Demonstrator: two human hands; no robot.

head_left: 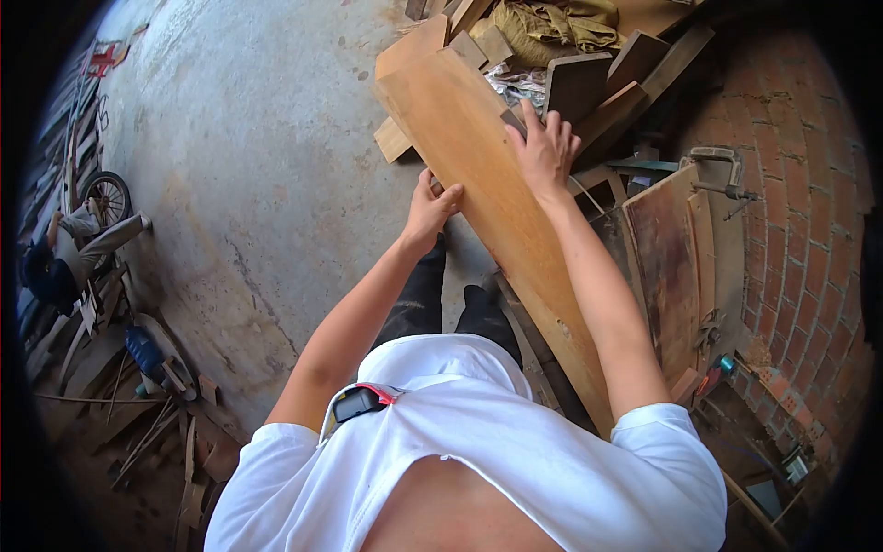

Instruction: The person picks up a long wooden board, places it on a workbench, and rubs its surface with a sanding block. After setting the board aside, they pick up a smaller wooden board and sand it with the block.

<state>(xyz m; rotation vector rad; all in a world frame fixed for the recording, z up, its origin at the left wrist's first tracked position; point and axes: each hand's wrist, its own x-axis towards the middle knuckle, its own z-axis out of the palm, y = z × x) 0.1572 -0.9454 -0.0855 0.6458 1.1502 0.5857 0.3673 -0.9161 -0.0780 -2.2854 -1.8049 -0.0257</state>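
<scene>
A long, wide wooden board (497,175) runs diagonally in front of me, from the scrap pile at the top down past my right side. My left hand (430,213) grips its left edge, thumb on the upper face and the other fingers curled along the side. Over the right edge, my right hand (549,158) has its fingers spread and stretched forward, the thumb near the board's surface. Just beyond that thumb is a small dark wood block (513,118) at the board's edge.
Wood offcuts (578,85) and a yellowish sack (552,32) are piled ahead. On the right, a metal clamp (722,175) sits on upright panels (664,244) near a brick wall (796,202). Far left, a person (55,267) is beside a wheel (108,198) and scattered wood.
</scene>
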